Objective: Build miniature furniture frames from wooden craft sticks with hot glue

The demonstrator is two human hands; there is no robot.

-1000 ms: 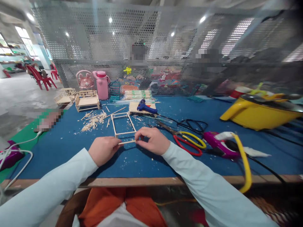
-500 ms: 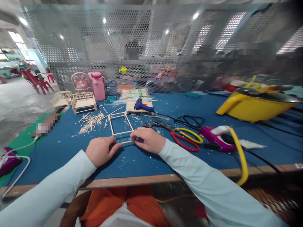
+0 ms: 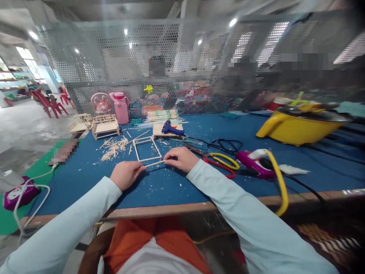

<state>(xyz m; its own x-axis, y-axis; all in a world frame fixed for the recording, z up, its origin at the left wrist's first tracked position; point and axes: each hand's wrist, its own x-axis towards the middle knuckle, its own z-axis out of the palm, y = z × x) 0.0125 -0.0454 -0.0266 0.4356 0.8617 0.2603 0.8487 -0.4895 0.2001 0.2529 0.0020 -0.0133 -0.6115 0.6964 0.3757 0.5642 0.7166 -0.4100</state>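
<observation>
Between my two hands runs a thin wooden stick (image 3: 155, 164), close in front of a small rectangular stick frame (image 3: 148, 159) on the blue table. The fingertips of my left hand (image 3: 127, 174) pinch its left end. My right hand (image 3: 182, 158) pinches the right end, near the frame's front right corner. Cut wooden sticks (image 3: 115, 147) lie in a loose heap left of the frame. Behind it, a blue glue gun (image 3: 172, 129) rests on a pale wooden slat panel (image 3: 158, 131). Scissors (image 3: 221, 163) with red and yellow handles lie beyond my right wrist.
Small stick-built furniture pieces (image 3: 105, 126) stand at the back left beside a pink thermos (image 3: 121, 108). A purple power strip (image 3: 256, 164) with a yellow cord and a yellow electric pot (image 3: 302, 127) occupy the right. Perforated metal mesh (image 3: 171, 45) borders the far edge.
My hands have shifted slightly up towards the frame with the stick, and more of the stick shows between them. The camera view has tilted and turned a little.
</observation>
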